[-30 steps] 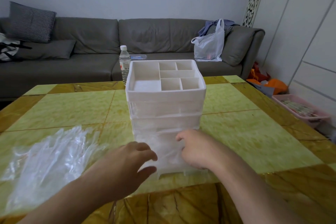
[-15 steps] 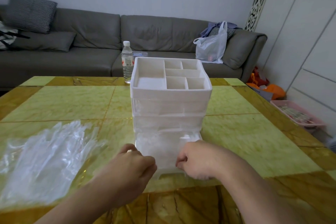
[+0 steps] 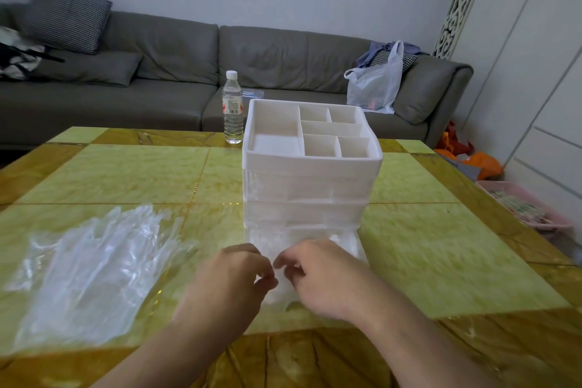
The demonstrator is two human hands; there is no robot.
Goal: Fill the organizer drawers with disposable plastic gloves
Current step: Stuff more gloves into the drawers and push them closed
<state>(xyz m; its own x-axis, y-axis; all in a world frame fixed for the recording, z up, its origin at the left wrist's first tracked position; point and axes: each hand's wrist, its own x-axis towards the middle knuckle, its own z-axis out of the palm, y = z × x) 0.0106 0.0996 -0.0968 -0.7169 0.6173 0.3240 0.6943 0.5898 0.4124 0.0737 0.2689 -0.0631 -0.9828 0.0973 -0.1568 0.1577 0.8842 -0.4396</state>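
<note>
I am working both hands at the pulled-out bottom drawer (image 3: 345, 246) of the white organizer (image 3: 310, 179). Left hand (image 3: 234, 277) and right hand (image 3: 318, 274) are curling close together over it, fingertips pinching thin clear film; exact grip partly hidden. Judgement: I should be tucking the film flat and below the rim, so the drawer slides shut without snagging. The spare gloves (image 3: 91, 271) are lying at 9 o'clock on the glossy desk (image 3: 441, 255): flimsy, crinkled, slippery. The organizer plastic is rigid, matte, boxy.

Left hand (image 3: 233, 280) and right hand (image 3: 318, 274): held close together, near centre, fingers curled, forearms extended from the near edge.
</note>
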